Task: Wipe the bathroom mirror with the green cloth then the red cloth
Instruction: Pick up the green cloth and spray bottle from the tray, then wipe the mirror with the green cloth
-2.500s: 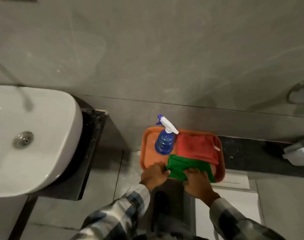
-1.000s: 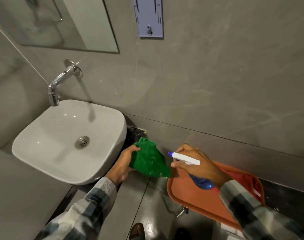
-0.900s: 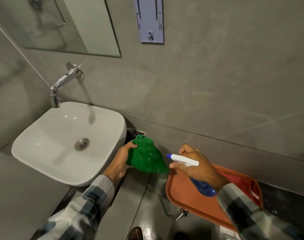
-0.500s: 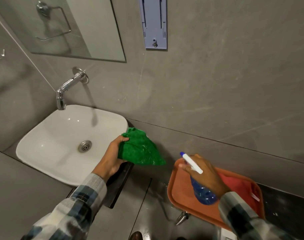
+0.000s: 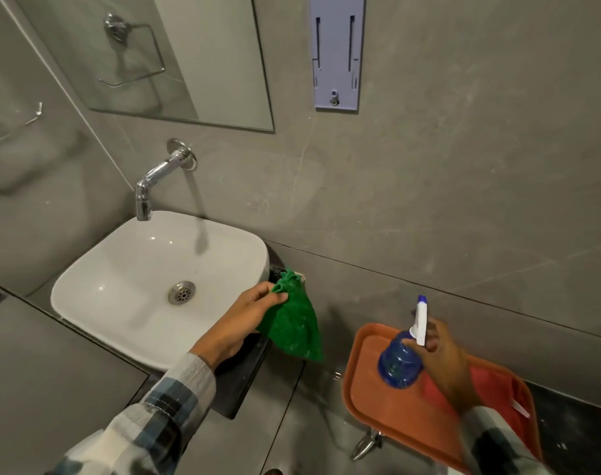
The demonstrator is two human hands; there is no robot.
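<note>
Glossy ceramic basin point(image 5: 127, 286), chrome tap point(image 5: 155, 180), nubby green cloth point(image 5: 294, 332)

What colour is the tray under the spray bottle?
Orange tray, seen in the head view, the only view.

Between me and the frameless wall mirror point(image 5: 162, 60), the white ceramic basin point(image 5: 148, 279) juts out with the chrome tap point(image 5: 155, 180) over it. Right of the basin the grey wall is bare up to the lilac wall bracket point(image 5: 336, 53) beside the mirror.
</note>
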